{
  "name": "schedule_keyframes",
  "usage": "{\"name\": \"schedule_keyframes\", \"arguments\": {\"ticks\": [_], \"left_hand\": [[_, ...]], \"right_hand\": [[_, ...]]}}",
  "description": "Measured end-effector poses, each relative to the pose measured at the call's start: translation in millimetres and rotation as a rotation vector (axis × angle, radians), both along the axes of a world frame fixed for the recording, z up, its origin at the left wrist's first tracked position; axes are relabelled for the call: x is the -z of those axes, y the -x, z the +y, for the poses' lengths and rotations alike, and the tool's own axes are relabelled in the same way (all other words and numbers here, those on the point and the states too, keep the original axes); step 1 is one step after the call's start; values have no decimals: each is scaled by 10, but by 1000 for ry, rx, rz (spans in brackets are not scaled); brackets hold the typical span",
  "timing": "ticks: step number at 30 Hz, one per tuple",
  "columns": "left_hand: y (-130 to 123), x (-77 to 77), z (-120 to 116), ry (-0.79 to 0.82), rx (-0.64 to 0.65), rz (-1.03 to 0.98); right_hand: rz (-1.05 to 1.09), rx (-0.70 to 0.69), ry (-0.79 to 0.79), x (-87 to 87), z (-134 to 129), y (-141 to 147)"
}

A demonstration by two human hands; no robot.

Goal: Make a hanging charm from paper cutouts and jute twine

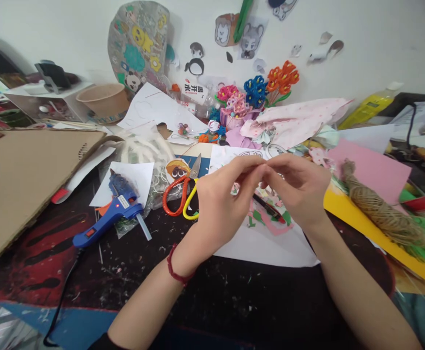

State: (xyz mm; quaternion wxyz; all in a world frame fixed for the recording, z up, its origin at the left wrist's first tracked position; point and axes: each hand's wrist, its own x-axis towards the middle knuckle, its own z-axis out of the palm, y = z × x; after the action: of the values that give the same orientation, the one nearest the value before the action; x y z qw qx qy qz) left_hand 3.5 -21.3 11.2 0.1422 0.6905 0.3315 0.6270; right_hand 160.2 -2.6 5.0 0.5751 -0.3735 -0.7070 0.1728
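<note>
My left hand (229,199) and my right hand (297,187) meet fingertip to fingertip above the table, both closed in a pinch. Whatever lies between the fingertips is hidden or too small to name. Under them is a white sheet of paper (266,250) strewn with pink and green paper scraps (258,217). A dark pen with a red end (270,209) lies on that sheet, partly behind my right hand. Scissors (178,194) with red and yellow handles rest just left of my left hand, partly covered by it.
A blue hot glue gun (112,216) lies at the left on white paper, its cord running off the front edge. Cardboard (33,180) covers the far left. Twine (383,209) and yellow paper (372,231) lie right. Behind stand colourful flowers (256,90) and a yellow bottle (370,106).
</note>
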Motion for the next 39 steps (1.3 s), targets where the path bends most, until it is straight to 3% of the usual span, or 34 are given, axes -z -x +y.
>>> {"name": "schedule_keyframes", "arguments": {"ticks": [7,23,39], "left_hand": [[38,-8,24,-171,-255,61],[101,-38,24,-51,-52,152],[80,-19,30,-210,-155,215]], "right_hand": [[107,-171,263,-42,22,-11],[77,-187,269,-77,11,-23],[41,-173,258,-126,-29,-9]]}}
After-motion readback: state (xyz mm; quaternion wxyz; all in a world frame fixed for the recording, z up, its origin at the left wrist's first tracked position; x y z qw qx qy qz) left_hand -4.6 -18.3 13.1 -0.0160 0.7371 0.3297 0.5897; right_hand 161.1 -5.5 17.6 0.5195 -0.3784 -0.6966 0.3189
